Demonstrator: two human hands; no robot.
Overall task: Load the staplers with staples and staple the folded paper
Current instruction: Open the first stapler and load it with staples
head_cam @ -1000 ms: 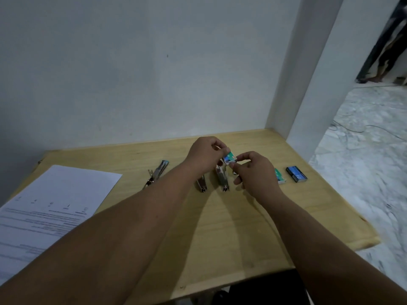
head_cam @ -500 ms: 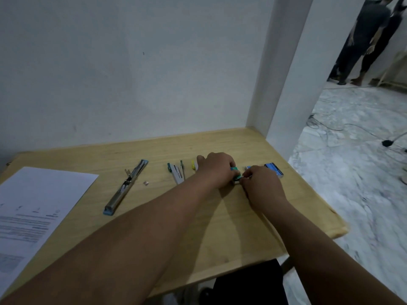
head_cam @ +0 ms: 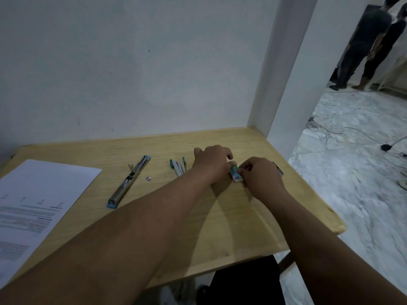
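Table (head_cam: 198,221): pale wood top, pushed into the corner of white walls; everything for the job laid along its far half, within reach of both arms.
Paper (head_cam: 37,203): printed sheet, flat at the near left, well apart from the hands; not yet folded as far as the view shows, likely parked until the staplers are ready.
Long stapler (head_cam: 128,182): opened out full length, lying diagonally left of centre, magazine exposed for loading.
Small stapler (head_cam: 178,167): white and teal, also open, just left of the left wrist.
Left hand (head_cam: 212,164): fingers curled down over the near end of the staple box, steadying it against the table.
Right hand (head_cam: 261,176): thumb and fingertips pinching the other end of the same box; probably working it open, though the fingers hide the flap.
Staple box (head_cam: 236,174): small, teal and white, on the table between the two hands.
Dark box (head_cam: 278,170): mostly hidden behind the right hand.
Loose staple strip (head_cam: 148,178): small bit lying just right of the long stapler.
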